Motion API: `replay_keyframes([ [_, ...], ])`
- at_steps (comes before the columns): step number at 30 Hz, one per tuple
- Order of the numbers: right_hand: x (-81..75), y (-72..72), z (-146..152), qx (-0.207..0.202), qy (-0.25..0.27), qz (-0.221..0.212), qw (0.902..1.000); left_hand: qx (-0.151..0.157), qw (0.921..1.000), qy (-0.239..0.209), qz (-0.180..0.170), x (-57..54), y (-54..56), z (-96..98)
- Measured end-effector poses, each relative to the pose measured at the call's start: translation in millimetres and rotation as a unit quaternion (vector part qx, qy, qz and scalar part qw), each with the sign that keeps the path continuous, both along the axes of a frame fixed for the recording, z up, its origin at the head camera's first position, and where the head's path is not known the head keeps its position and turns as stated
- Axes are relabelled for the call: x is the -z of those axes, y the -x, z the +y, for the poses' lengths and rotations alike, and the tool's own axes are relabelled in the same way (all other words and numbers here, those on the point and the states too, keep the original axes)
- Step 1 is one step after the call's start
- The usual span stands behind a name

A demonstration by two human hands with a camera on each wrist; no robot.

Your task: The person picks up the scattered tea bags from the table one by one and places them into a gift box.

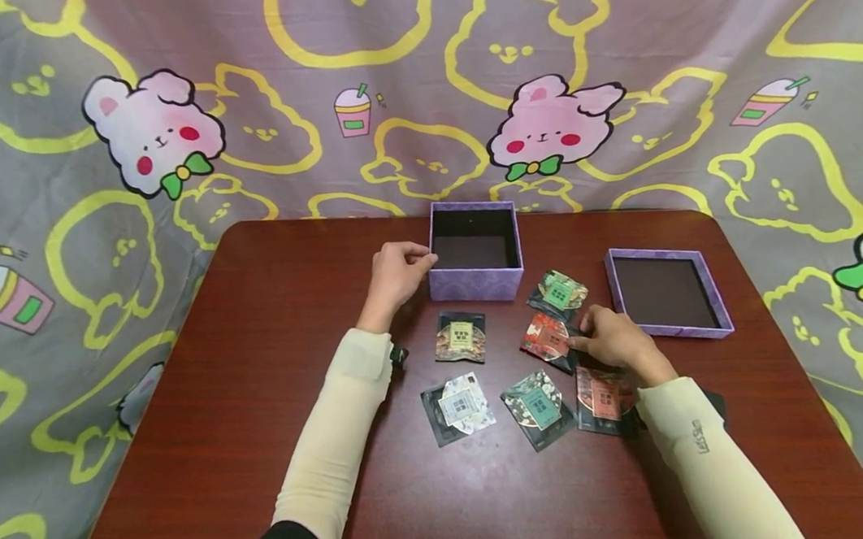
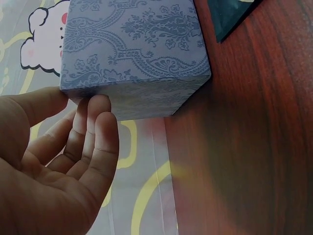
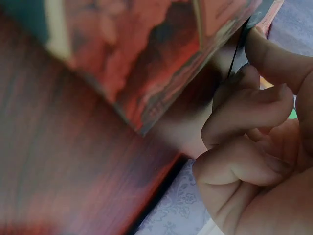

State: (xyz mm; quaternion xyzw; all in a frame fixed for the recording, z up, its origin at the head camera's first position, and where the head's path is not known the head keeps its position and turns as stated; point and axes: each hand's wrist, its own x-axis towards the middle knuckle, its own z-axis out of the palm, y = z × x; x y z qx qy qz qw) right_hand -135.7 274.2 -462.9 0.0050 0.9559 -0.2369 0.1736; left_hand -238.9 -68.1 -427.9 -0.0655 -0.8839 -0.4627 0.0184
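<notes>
An open purple patterned box [image 1: 476,285] stands at the back of the table. My left hand [image 1: 397,275] is at its left rim, thumb and fingers pinching the edge; the left wrist view shows the fingertips against the box wall [image 2: 137,39]. To the right, my right hand [image 1: 614,343] pinches the right edge of a red tea-bag-like sachet [image 1: 545,337] between thumb and index finger, the other fingers curled. A green-labelled sachet [image 1: 559,294] lies just behind it. An orange-red sachet [image 1: 601,403] lies nearer, looming large in the right wrist view.
A shallow purple lid [image 1: 723,327] lies inner side up at the right. Before the box are a yellow-labelled sachet [image 1: 460,338], a white one [image 1: 459,409] and a teal-labelled one [image 1: 540,410]. A dark sachet [image 1: 715,408] is partly hidden by the right sleeve. A patterned curtain hangs behind.
</notes>
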Motion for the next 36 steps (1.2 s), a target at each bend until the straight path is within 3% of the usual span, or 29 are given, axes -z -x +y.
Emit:
replay_keyframes([
  [18,2.0,-4.1,-1,0.051,0.013,0.019,0.9984,0.007,0.9999,-0.009,-0.009,1.8,0.7,-1.5],
  [22,0.9,-8.7,-1,0.051,0.026,0.054,0.9969,0.005,0.9999,-0.01,-0.007,1.8,1.6,-1.2],
  [25,-0.3,-12.5,-3,0.016,0.003,0.107,0.9941,0.0,1.0,-0.007,-0.003,1.9,2.2,-1.2],
  [30,-1.4,-18.2,-7,-0.051,-0.087,0.208,0.9729,0.0,1.0,-0.004,0.0,2.6,3.1,-0.7],
  [33,-1.5,-19.5,-9,-0.053,-0.092,0.234,0.9664,0.001,1.0,-0.003,0.003,3.0,3.4,-0.1],
  [36,-3.3,-19.9,-10,-0.04,-0.067,0.239,0.9679,0.0,1.0,-0.002,0.003,3.8,3.3,0.3],
])
